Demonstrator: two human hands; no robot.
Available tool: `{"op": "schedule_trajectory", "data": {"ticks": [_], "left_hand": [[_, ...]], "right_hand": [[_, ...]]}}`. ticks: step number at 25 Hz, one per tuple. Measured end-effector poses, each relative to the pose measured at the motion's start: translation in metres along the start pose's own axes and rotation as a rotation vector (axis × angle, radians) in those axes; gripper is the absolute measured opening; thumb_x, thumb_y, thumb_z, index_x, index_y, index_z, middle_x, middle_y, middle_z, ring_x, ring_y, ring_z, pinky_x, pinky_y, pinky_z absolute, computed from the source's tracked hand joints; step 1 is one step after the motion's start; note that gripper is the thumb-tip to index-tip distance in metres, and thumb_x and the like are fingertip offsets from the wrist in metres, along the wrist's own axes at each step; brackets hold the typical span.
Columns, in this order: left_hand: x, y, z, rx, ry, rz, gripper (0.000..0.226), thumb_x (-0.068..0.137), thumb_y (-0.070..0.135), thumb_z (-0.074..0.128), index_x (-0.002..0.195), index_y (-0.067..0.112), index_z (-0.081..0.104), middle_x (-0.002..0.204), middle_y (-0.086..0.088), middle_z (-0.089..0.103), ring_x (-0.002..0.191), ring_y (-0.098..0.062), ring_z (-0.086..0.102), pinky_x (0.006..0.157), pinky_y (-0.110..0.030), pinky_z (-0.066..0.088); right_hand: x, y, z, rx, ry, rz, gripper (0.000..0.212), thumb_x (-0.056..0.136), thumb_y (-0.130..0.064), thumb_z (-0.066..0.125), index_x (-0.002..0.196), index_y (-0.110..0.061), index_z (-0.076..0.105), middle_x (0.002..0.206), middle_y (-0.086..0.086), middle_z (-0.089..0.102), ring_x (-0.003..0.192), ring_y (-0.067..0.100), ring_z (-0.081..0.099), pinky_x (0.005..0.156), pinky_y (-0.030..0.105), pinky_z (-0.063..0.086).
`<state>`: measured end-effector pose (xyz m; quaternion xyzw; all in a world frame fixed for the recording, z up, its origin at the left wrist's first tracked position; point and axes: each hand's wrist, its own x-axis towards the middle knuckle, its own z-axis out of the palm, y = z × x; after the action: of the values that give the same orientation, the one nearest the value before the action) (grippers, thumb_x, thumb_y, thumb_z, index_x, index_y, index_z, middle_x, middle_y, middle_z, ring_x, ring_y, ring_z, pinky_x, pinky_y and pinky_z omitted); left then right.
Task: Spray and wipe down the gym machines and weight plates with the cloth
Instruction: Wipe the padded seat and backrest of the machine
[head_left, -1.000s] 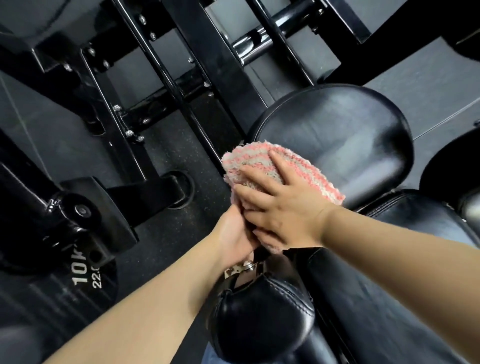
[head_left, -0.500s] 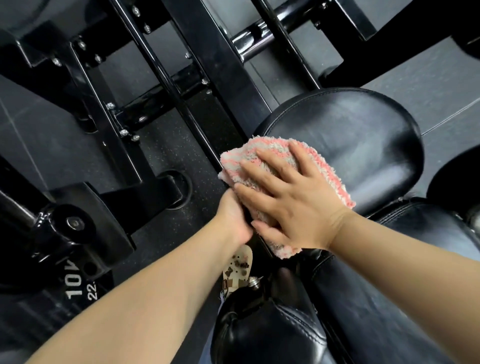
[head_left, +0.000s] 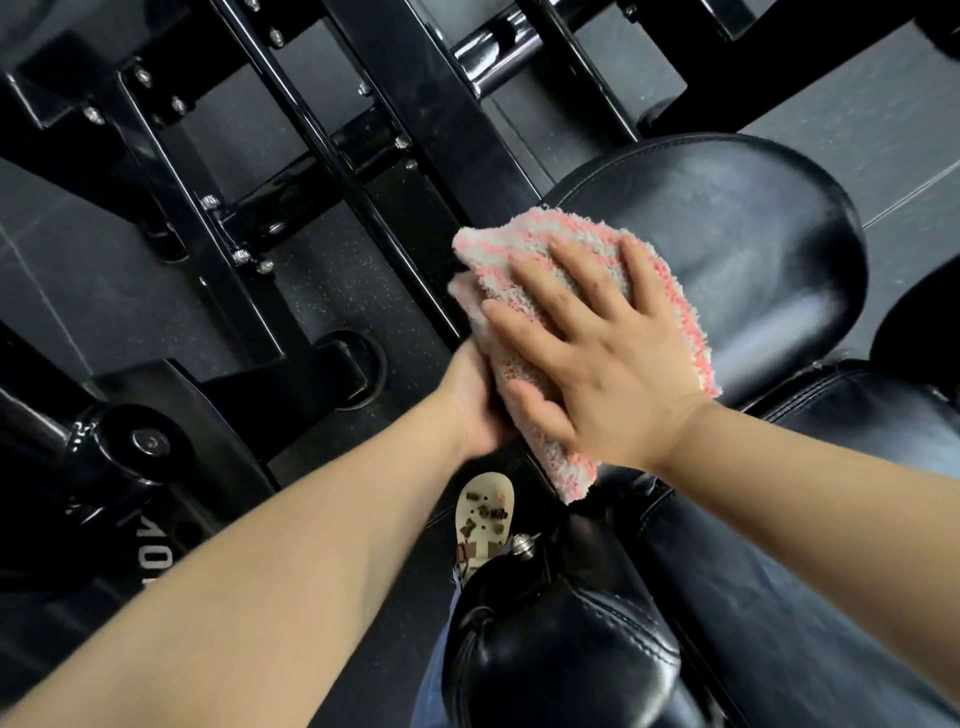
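A pink-and-grey fluffy cloth (head_left: 524, 244) lies on the left edge of a round black padded seat (head_left: 727, 218). My right hand (head_left: 597, 358) presses flat on the cloth, fingers straight and spread. Just beside it, my left hand (head_left: 475, 400) sits at the seat's left edge, under the cloth's lower part. Its fingers are hidden by the cloth and my right hand, so what they hold is not visible. No spray bottle is in view.
The machine's black steel frame (head_left: 395, 104) runs across the dark rubber floor to the left. A 10 kg weight plate (head_left: 150, 540) sits at lower left. A black roller pad (head_left: 561, 649) and a long bench pad (head_left: 779, 519) fill the lower right. My sandalled foot (head_left: 485, 514) stands below the hands.
My right hand and the cloth have slid a little farther onto the seat, away from me. My left hand has stayed at the seat's edge.
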<state>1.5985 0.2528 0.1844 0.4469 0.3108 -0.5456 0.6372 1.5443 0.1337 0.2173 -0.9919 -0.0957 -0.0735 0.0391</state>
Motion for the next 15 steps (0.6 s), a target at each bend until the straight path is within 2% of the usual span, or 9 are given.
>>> {"op": "schedule_trajectory", "data": {"ticks": [3, 7, 11, 15], "left_hand": [[-0.003, -0.040, -0.005, -0.096, -0.068, -0.154, 0.056, 0.092, 0.055, 0.033, 0.100, 0.013, 0.071, 0.099, -0.011, 0.071, 0.092, -0.021, 0.069, 0.084, -0.034, 0.051], [-0.004, -0.053, -0.004, -0.118, -0.085, -0.182, 0.062, 0.094, 0.057, 0.028, 0.099, 0.017, 0.075, 0.108, -0.012, 0.069, 0.091, -0.023, 0.069, 0.075, -0.034, 0.054], [-0.009, -0.049, -0.004, -0.191, -0.009, -0.052, 0.058, 0.097, 0.054, 0.021, 0.122, 0.018, 0.060, 0.116, -0.012, 0.067, 0.101, -0.027, 0.067, 0.077, -0.041, 0.055], [-0.021, -0.022, 0.012, 0.040, 0.151, 0.163, 0.056, 0.097, 0.059, 0.021, 0.108, 0.026, 0.064, 0.107, -0.003, 0.070, 0.093, -0.018, 0.066, 0.074, -0.036, 0.052]], "right_hand": [[-0.020, -0.002, 0.004, 0.005, 0.023, -0.016, 0.057, 0.086, -0.047, 0.039, 0.137, -0.024, 0.045, 0.144, 0.012, 0.044, 0.133, 0.039, 0.035, 0.108, 0.061, 0.016], [-0.047, 0.003, 0.010, -0.016, -0.015, -0.088, 0.063, 0.086, -0.056, 0.034, 0.142, -0.026, 0.032, 0.150, 0.010, 0.030, 0.136, 0.040, 0.025, 0.109, 0.063, 0.008], [-0.071, 0.003, 0.013, -0.059, -0.059, -0.078, 0.072, 0.083, -0.062, 0.039, 0.144, -0.028, 0.026, 0.150, 0.011, 0.023, 0.136, 0.042, 0.022, 0.108, 0.065, 0.002], [-0.062, -0.001, 0.007, -0.040, -0.073, 0.008, 0.070, 0.086, -0.066, 0.033, 0.146, -0.029, 0.025, 0.151, 0.011, 0.024, 0.136, 0.042, 0.023, 0.108, 0.066, 0.005]]}}
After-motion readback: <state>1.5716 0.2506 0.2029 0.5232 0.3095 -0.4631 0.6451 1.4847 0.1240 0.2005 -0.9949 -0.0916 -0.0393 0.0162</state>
